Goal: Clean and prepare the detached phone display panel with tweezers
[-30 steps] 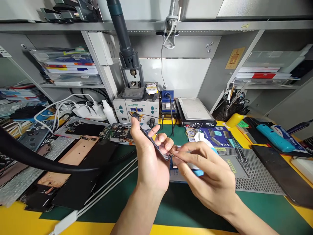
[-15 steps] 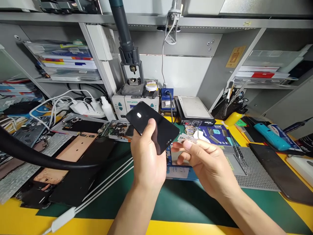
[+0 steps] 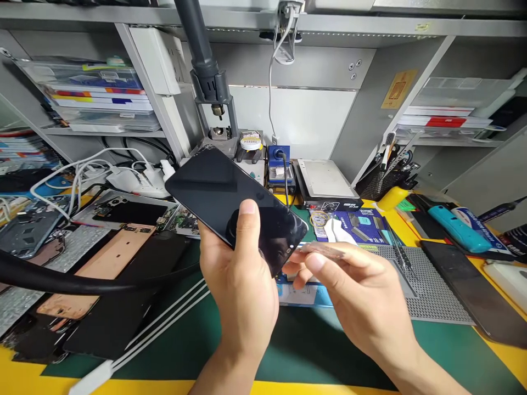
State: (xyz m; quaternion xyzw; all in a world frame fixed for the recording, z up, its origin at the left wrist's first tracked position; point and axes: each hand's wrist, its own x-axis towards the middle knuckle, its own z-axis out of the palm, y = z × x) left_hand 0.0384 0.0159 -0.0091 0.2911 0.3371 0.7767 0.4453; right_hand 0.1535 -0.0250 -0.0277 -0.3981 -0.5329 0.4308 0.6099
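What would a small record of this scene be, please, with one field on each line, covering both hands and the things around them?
Left hand: grips the black phone, thumb on its glossy face
Phone position: tilted, raised above the green mat
Right hand: pinches a thin metal blade
Blade position: close to the phone's near right corner; contact unclear
Bench left: copper-coloured panel, white cable
Bench right: tweezers, yellow bottle

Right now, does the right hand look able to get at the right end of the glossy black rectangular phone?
Probably yes: the right hand holds a thin silver metal blade close beside that end, and the left hand rests its thumb nearer the middle of the phone, leaving that end's face uncovered.
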